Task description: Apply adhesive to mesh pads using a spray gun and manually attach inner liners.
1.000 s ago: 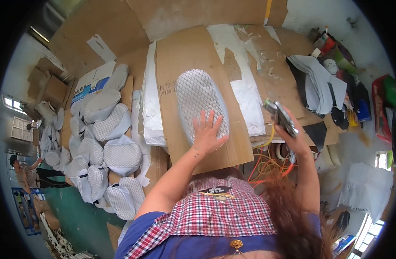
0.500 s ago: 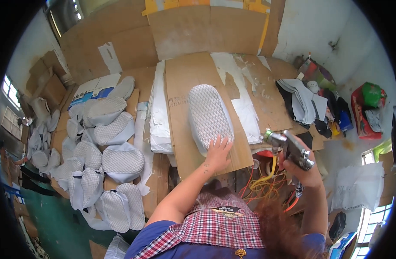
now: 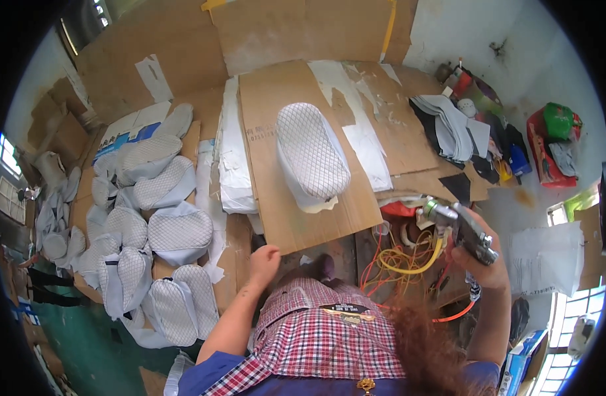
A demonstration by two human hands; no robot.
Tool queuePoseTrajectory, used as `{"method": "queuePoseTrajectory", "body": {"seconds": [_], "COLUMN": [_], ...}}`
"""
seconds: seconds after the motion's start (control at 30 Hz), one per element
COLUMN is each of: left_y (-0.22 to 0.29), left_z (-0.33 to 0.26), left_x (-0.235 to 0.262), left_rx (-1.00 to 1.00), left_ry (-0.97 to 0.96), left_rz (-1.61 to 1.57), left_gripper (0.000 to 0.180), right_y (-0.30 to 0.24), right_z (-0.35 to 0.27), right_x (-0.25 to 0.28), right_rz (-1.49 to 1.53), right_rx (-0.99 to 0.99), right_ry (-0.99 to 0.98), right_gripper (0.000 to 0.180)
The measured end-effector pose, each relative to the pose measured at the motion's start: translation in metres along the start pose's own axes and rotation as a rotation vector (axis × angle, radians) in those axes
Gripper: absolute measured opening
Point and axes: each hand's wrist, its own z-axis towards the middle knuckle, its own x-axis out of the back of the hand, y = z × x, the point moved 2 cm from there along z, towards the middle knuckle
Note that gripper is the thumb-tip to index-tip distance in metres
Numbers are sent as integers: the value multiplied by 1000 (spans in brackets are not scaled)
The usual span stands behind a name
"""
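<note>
Nearest the camera, the left hand [image 3: 266, 256] hangs at the near edge of a brown cardboard sheet [image 3: 296, 211], its fingers curled loosely inward and holding nothing; whether it touches the cardboard edge I cannot tell. To the right, the right hand [image 3: 482, 259] is closed around a metal spray gun [image 3: 463, 228], its nozzle pointing left, held above a tangle of yellow and orange hoses [image 3: 405, 261] well apart from the sheet.

Farther in, at the middle of the cardboard sheet, lies 1 quilted white seat cover piece [image 3: 311, 155], oval, with a diamond stitch pattern, resting flat with its long axis running near to far. Just left of the sheet is a stack of white foam sheets [image 3: 229, 165].

On the left, a pile of similar quilted covers [image 3: 151, 224] spreads over more cardboard. To the far right, a stack of grey and black fabric cut pieces [image 3: 451, 129] lies on the floor, with a red and green bag [image 3: 554, 142] beyond it.
</note>
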Motion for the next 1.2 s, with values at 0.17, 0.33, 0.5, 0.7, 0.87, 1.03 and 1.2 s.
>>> {"method": "queuePoseTrajectory", "body": {"seconds": [0.17, 0.33, 0.5, 0.7, 0.87, 1.03, 1.2], "left_y": [-50, -41, -53, -73, -54, -13, 84], "left_z": [-26, -26, -24, -27, -19, 16, 72], "left_x": [31, 40, 32, 30, 25, -4, -62], "left_rx": [246, 320, 339, 366, 435, 599, 741], "left_ry": [6, 46, 26, 68, 121, 189, 63], "left_rz": [-58, -63, -117, -172, -230, -576, -806], "left_gripper": [13, 13, 13, 13, 11, 11, 25], "right_y": [-8, -17, -26, -31, -28, -20, -11], "right_z": [-21, -39, -49, -51, -16, 5, 36], "right_x": [-1, 8, 7, 18, 19, 60, 82], "right_rz": [-135, -92, -92, -148, 4, 6, -49], "right_rx": [41, -79, -83, -161, -72, -107, -119], "right_ry": [27, 18, 63, -51, -43, -29, -224], "right_gripper": [58, 61, 62, 61, 61, 61, 63]}}
